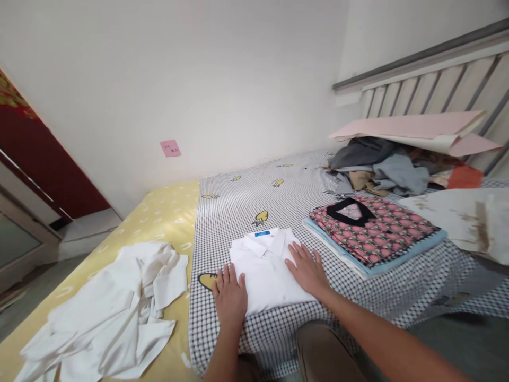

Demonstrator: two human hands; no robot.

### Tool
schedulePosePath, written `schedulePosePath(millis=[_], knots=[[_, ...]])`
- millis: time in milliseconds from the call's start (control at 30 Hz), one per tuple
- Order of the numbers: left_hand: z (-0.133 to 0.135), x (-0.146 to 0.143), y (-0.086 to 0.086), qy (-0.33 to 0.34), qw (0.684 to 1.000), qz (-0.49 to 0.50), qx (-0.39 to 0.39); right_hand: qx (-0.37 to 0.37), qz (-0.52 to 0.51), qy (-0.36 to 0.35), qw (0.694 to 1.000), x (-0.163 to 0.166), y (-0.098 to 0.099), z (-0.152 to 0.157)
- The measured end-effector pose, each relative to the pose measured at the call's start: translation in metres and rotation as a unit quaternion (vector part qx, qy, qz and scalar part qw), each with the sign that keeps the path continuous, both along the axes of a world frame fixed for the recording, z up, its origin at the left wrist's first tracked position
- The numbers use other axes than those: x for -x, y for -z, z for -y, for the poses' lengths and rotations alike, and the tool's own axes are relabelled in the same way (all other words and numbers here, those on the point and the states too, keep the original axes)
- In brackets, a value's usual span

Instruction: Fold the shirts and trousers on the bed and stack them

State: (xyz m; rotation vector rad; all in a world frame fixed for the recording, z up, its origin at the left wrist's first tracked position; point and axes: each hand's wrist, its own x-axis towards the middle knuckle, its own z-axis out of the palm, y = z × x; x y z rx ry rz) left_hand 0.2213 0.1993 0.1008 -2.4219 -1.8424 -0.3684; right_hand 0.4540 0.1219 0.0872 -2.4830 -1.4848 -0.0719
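A folded white collared shirt (265,268) with a blue neck label lies on the checked bed sheet (246,207) in front of me. My left hand (229,297) lies flat with fingers together on the shirt's near left corner. My right hand (307,269) rests flat, fingers spread, on the shirt's right edge. Neither hand grips anything.
A stack of folded clothes (374,233), pink patterned on top, sits to the right. An unfolded white garment (115,307) lies crumpled on the yellow sheet (167,209) at left. A heap of clothes (382,167) and pink boards (417,130) lie against the slatted headboard (437,79).
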Motion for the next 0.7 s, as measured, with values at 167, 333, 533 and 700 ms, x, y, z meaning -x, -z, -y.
schedulePosePath(millis=[167, 333, 533, 700], knots=[[-0.0013, 0.0005, 0.0038, 0.001, 1.0, 0.013, -0.016, 0.0, -0.003, 0.001, 1.0, 0.0008, -0.0003, -0.0003], [-0.0021, 0.0003, 0.0046, 0.0, 1.0, 0.014, -0.012, 0.0, 0.0, 0.0, 1.0, 0.0002, -0.0003, 0.0], [-0.0008, 0.0001, 0.0005, 0.0, 1.0, 0.002, 0.002, -0.002, -0.003, 0.0, 1.0, 0.0005, -0.002, 0.0], [-0.0011, -0.0001, -0.0023, 0.0, 1.0, -0.003, 0.015, -0.004, -0.003, 0.0, 1.0, 0.0016, -0.0038, 0.0007]])
